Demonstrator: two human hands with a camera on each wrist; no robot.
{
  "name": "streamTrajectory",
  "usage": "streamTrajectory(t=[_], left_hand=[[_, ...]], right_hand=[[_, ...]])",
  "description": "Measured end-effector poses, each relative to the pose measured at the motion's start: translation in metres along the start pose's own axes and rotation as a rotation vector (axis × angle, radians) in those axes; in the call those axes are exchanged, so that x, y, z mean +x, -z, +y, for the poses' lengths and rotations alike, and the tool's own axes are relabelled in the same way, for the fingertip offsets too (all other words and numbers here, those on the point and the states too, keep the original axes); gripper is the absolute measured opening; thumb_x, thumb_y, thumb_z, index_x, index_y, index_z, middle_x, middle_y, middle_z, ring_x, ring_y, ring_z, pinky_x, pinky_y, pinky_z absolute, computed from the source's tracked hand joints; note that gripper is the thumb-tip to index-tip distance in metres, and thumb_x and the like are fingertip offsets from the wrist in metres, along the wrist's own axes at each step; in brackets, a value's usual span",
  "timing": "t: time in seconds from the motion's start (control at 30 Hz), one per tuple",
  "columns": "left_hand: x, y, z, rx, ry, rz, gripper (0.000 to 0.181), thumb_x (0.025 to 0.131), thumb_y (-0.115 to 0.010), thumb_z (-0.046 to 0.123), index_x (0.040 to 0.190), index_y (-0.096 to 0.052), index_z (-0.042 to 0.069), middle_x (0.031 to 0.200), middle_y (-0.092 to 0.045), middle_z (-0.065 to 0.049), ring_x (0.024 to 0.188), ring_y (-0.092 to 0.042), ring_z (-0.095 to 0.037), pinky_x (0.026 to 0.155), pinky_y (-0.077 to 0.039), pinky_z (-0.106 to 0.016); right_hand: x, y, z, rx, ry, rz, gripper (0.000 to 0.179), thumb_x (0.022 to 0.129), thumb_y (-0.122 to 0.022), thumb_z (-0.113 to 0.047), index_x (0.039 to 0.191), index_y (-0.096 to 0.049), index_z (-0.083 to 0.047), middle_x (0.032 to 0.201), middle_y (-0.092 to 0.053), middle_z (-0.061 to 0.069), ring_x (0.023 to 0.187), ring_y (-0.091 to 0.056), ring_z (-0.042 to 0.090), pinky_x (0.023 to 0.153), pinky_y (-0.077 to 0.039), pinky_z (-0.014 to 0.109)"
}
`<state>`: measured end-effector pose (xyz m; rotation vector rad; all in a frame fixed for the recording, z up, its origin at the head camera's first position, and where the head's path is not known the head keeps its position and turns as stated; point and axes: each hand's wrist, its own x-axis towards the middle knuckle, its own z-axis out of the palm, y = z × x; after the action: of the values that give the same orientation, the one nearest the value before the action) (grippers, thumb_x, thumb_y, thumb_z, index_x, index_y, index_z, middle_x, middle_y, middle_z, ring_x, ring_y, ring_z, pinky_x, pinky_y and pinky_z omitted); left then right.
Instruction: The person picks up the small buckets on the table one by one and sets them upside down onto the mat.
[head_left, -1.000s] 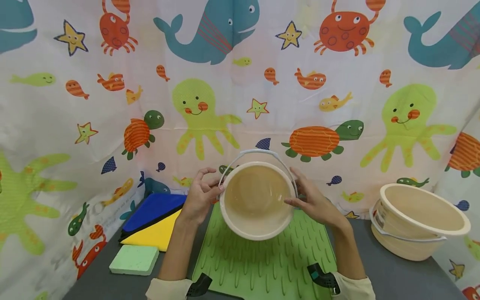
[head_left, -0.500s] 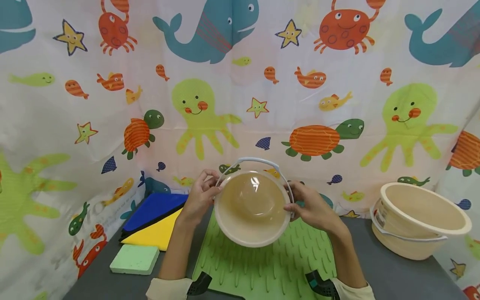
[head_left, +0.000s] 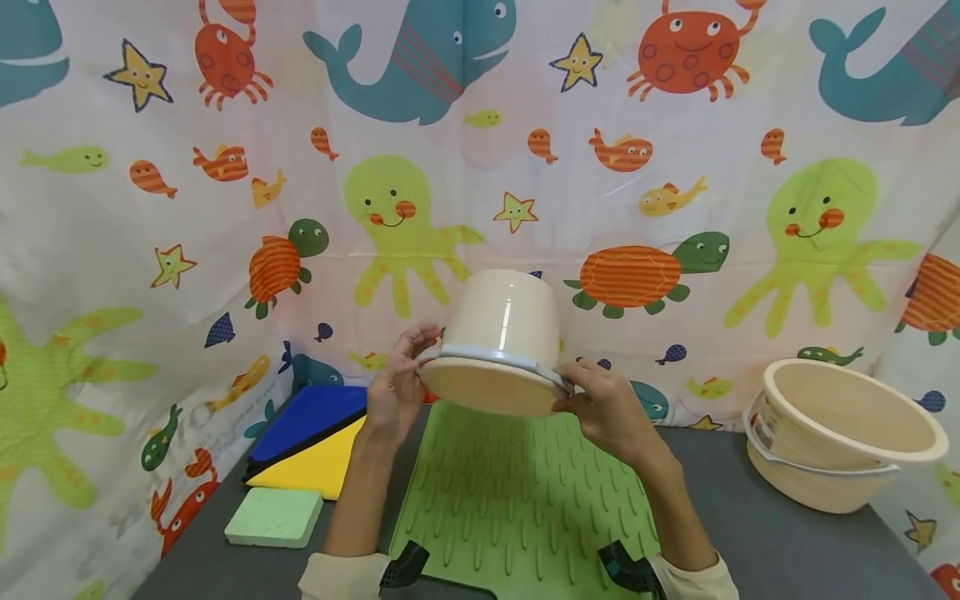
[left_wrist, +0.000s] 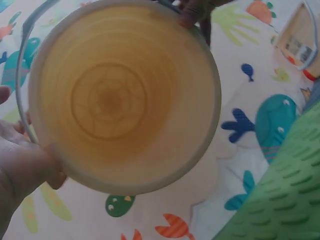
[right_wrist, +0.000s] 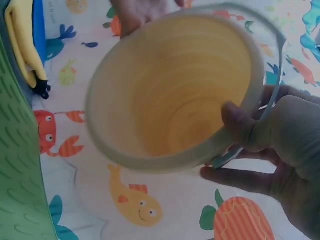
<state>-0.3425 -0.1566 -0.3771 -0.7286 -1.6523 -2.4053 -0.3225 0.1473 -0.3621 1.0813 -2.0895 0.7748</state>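
Observation:
A small cream bucket (head_left: 504, 315) is held up in both hands above a green textured mat (head_left: 517, 500). Its base points upward and its open rim faces down toward me, with the grey-white handle (head_left: 487, 356) lying along the rim. My left hand (head_left: 399, 382) grips the rim on the left side. On the opposite side, my right hand (head_left: 606, 410) pinches the rim, thumb over the inner edge in the right wrist view. The left wrist view looks straight into the bucket's interior (left_wrist: 110, 100), where a ringed pattern marks the bottom and no contents show.
On the right of the dark table (head_left: 720, 483) stands a larger cream bucket (head_left: 802, 479) with its handle down. To the left lie a blue cloth (head_left: 311, 421), a yellow cloth (head_left: 315, 465) and a pale green sponge (head_left: 273, 517). A sea-animal curtain (head_left: 465, 225) hangs behind.
The small bucket has tipped from its mouth facing me to nearly upside down, its base rising. Its handle has dropped from above the rim to lie against it. Both hands keep their hold.

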Motion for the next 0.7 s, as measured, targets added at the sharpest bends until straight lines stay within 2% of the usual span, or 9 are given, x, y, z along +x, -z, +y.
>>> streamTrajectory(t=[0.1,0.17,0.2,0.27,0.37,0.4,0.53,0.63,0.7], left_hand=[[0.001,0.001,0.003,0.012,0.012,0.03,0.056,0.107,-0.025,0.024,0.16,-0.03,0.007,0.16,-0.032,-0.007,0.155,-0.02,-0.029,0.119,-0.034,-0.034],[0.001,0.001,0.004,0.083,0.066,0.062,0.06,0.111,-0.028,0.038,0.165,-0.025,0.011,0.168,-0.025,-0.007,0.161,-0.013,-0.03,0.129,-0.024,-0.047],[0.002,0.002,0.004,0.129,0.1,0.072,0.063,0.112,-0.03,0.044,0.166,-0.023,0.013,0.171,-0.021,-0.007,0.162,-0.01,-0.031,0.132,-0.016,-0.057],[0.002,0.002,0.002,0.213,0.166,0.073,0.069,0.111,-0.03,0.054,0.168,-0.019,0.018,0.174,-0.017,-0.007,0.163,-0.011,-0.035,0.129,-0.015,-0.069],[0.001,0.004,-0.001,0.303,0.209,0.076,0.073,0.109,-0.027,0.062,0.168,-0.018,0.02,0.173,-0.023,-0.008,0.161,-0.019,-0.036,0.127,-0.018,-0.071],[0.001,0.004,-0.002,0.33,0.211,0.079,0.074,0.108,-0.026,0.064,0.167,-0.022,0.02,0.169,-0.03,-0.01,0.158,-0.026,-0.036,0.127,-0.022,-0.07],[0.0,0.001,-0.004,0.43,0.177,0.126,0.072,0.107,-0.029,0.067,0.162,-0.039,0.021,0.152,-0.053,-0.014,0.142,-0.048,-0.033,0.124,-0.033,-0.062],[-0.001,0.0,-0.004,0.478,0.134,0.141,0.075,0.104,-0.039,0.069,0.162,-0.039,0.022,0.155,-0.053,-0.013,0.144,-0.049,-0.033,0.123,-0.037,-0.06],[-0.001,0.001,-0.004,0.483,0.099,0.134,0.076,0.102,-0.047,0.068,0.164,-0.035,0.025,0.157,-0.051,-0.012,0.143,-0.049,-0.034,0.12,-0.042,-0.059]], right_hand=[[0.003,-0.005,0.001,-0.091,0.099,0.037,0.036,0.07,-0.089,0.011,0.097,-0.074,-0.008,0.084,-0.07,0.004,0.077,-0.061,0.013,0.061,-0.058,0.024],[0.003,-0.007,0.001,-0.149,0.158,0.038,0.036,0.069,-0.09,0.01,0.096,-0.075,-0.01,0.085,-0.073,0.002,0.079,-0.062,0.013,0.061,-0.059,0.025],[0.004,-0.008,0.0,-0.176,0.177,0.032,0.036,0.068,-0.09,0.009,0.095,-0.076,-0.011,0.085,-0.074,0.001,0.08,-0.061,0.013,0.061,-0.058,0.025],[0.002,-0.009,0.0,-0.212,0.188,0.009,0.035,0.068,-0.091,0.007,0.092,-0.076,-0.014,0.087,-0.075,-0.002,0.083,-0.06,0.013,0.061,-0.057,0.025],[0.001,-0.009,-0.002,-0.256,0.191,-0.02,0.035,0.067,-0.092,0.003,0.089,-0.076,-0.018,0.09,-0.077,-0.005,0.086,-0.061,0.014,0.059,-0.056,0.024],[0.001,-0.009,-0.002,-0.273,0.193,-0.028,0.034,0.068,-0.092,0.002,0.088,-0.075,-0.02,0.09,-0.077,-0.006,0.087,-0.061,0.014,0.058,-0.054,0.023],[0.0,-0.01,-0.002,-0.354,0.213,-0.04,0.031,0.073,-0.089,0.0,0.086,-0.074,-0.023,0.094,-0.077,-0.008,0.09,-0.064,0.014,0.052,-0.047,0.02],[0.001,-0.011,-0.001,-0.394,0.213,-0.034,0.03,0.077,-0.086,0.002,0.089,-0.076,-0.022,0.099,-0.077,-0.006,0.093,-0.067,0.015,0.051,-0.046,0.022],[0.003,-0.013,-0.001,-0.394,0.185,-0.012,0.029,0.076,-0.087,0.003,0.088,-0.075,-0.02,0.106,-0.075,0.001,0.099,-0.068,0.021,0.059,-0.056,0.028]])
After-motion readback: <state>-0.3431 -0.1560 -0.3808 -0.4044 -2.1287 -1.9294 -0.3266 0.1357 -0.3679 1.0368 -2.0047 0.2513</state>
